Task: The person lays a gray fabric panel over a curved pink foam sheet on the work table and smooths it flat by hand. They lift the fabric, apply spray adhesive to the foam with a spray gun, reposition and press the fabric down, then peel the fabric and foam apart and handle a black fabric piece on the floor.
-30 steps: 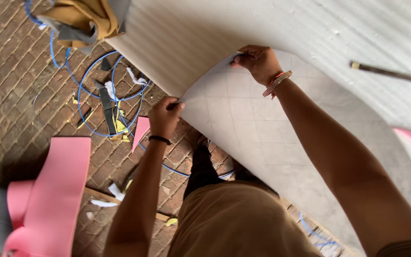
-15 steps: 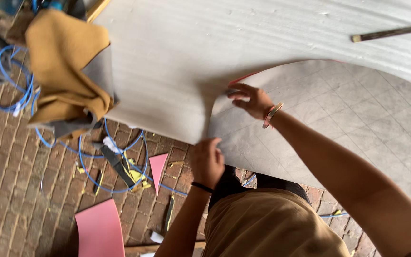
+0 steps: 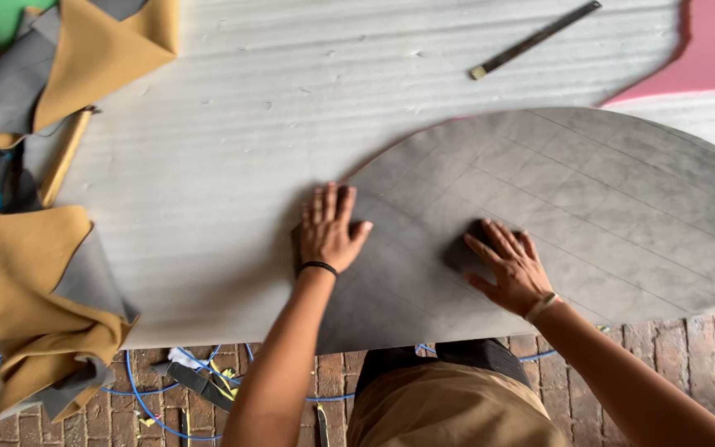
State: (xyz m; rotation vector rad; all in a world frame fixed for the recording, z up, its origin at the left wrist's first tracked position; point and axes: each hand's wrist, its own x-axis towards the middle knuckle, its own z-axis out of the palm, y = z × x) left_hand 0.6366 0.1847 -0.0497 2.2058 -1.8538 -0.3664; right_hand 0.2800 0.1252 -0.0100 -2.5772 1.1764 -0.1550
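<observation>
A large grey curved panel, marked with faint grid lines, lies flat on a pale ribbed sheet. My left hand rests palm down with spread fingers on the panel's rounded left end. My right hand presses flat on the panel a little to the right, fingers apart. A black band circles my left wrist and a light bracelet my right. Neither hand holds anything.
Tan and grey fabric pieces hang over the sheet's left edge, with more fabric at the top left. A long dark metal ruler lies at the top. Pink foam shows top right. Blue cord and scraps litter the brick floor.
Both hands held the grey panel's edge lifted and curled; now the panel lies flat and both palms press down on it. The view has shifted over the sheet.
</observation>
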